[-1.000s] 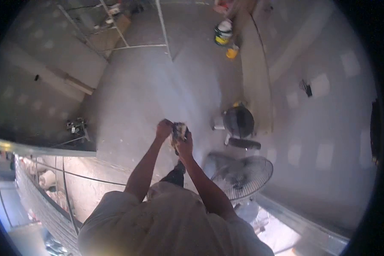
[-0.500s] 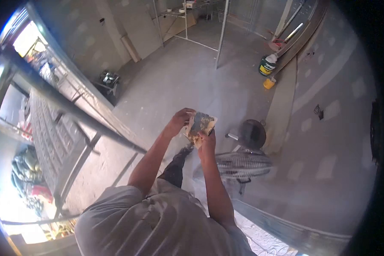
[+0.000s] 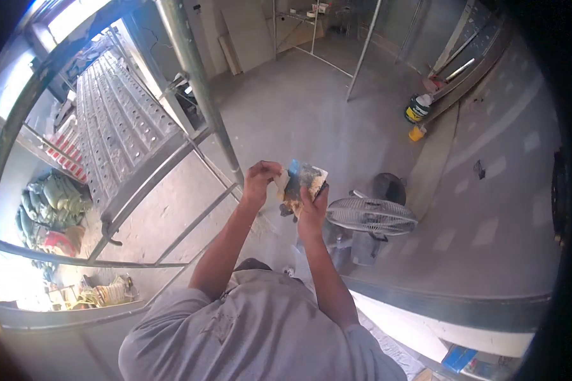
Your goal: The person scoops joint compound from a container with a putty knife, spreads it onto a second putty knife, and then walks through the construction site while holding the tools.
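Note:
In front of my chest, my right hand point(image 3: 312, 216) is closed round the lower right side of a worn, flat block-like piece point(image 3: 306, 176) with blue, grey, white and crumbly tan patches. The thumb lies across its face, and I cannot make out its exact kind. My left hand point(image 3: 260, 183) is closed, fingertips pinching a pale flap point(image 3: 281, 181) at the piece's left edge. Whether the flap is still joined to the piece is hard to tell. The fingers behind the piece are hidden.
A pedestal fan point(image 3: 372, 217) stands right of my hands. Scaffold tubes point(image 3: 197, 76) and a perforated metal plank point(image 3: 117, 120) rise on the left. Farther off are a dark green bucket point(image 3: 417, 109), a small yellow bucket point(image 3: 416, 133) and another scaffold frame point(image 3: 362, 54).
The view has shifted, bringing more of the left scaffold into sight. My left fingers have moved slightly away from the piece with the pale flap; the right hand keeps its hold.

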The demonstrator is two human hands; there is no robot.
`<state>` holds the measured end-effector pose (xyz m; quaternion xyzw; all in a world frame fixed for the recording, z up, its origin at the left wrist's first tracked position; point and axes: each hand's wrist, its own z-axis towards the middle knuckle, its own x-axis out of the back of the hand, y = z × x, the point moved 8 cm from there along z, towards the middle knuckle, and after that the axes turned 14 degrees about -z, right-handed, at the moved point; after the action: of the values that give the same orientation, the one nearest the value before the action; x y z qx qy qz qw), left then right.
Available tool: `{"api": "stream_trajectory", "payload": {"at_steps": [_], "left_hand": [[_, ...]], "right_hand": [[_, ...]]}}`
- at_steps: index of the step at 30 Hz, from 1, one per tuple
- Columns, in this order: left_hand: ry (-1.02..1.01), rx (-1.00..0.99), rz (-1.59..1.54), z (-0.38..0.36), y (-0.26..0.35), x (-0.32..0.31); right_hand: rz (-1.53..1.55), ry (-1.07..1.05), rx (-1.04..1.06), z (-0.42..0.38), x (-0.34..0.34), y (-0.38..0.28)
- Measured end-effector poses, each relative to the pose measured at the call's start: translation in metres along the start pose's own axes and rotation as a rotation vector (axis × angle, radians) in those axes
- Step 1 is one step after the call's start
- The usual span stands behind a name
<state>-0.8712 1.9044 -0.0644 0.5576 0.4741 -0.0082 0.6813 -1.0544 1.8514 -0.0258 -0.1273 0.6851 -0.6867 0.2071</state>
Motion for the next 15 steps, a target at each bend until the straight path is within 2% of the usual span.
{"api": "stream_trajectory", "payload": {"at_steps": [2, 3, 4, 5, 7, 8, 9, 10, 11, 13, 14, 15], "left_hand": [[0.037, -0.057, -0.018, -0.012, -0.002, 0.022], [0.009, -0.1, 0.118, -0.017, 0.002, 0.027], [-0.02, -0.141, 0.255, -0.023, 0.003, 0.03], [-0.028, -0.129, 0.251, -0.029, 0.0, 0.034], [-0.103, -0.219, 0.367, -0.044, 0.016, 0.023], [-0.114, -0.211, 0.363, -0.051, 0.022, 0.022], [-0.143, -0.1, 0.171, -0.063, 0.03, 0.014], [-0.172, 0.013, -0.019, -0.073, 0.033, 0.009], [-0.188, 0.027, -0.017, -0.08, 0.038, 0.008], [-0.347, -0.02, 0.232, -0.094, 0.05, 0.004], [-0.381, -0.074, 0.453, -0.092, 0.044, 0.019], [-0.431, -0.048, 0.453, -0.102, 0.045, 0.015]], "right_hand": [[-0.082, 0.078, 0.068, -0.012, 0.001, 0.003], [-0.09, 0.086, 0.068, -0.017, -0.001, 0.005], [-0.01, 0.132, 0.067, -0.024, 0.001, 0.008], [0.073, 0.18, 0.065, -0.032, 0.001, 0.011], [0.081, 0.183, 0.081, -0.044, -0.004, 0.001], [0.092, 0.171, 0.096, -0.048, -0.006, -0.005], [0.086, 0.183, 0.097, -0.054, -0.005, -0.006], [0.104, 0.111, 0.031, -0.058, -0.01, -0.002], [0.127, 0.047, -0.033, -0.063, -0.015, 0.003], [0.183, 0.04, -0.061, -0.075, -0.017, 0.016], [0.112, 0.05, -0.049, -0.083, -0.016, 0.015], [0.041, 0.067, -0.043, -0.094, -0.014, 0.015]]}}
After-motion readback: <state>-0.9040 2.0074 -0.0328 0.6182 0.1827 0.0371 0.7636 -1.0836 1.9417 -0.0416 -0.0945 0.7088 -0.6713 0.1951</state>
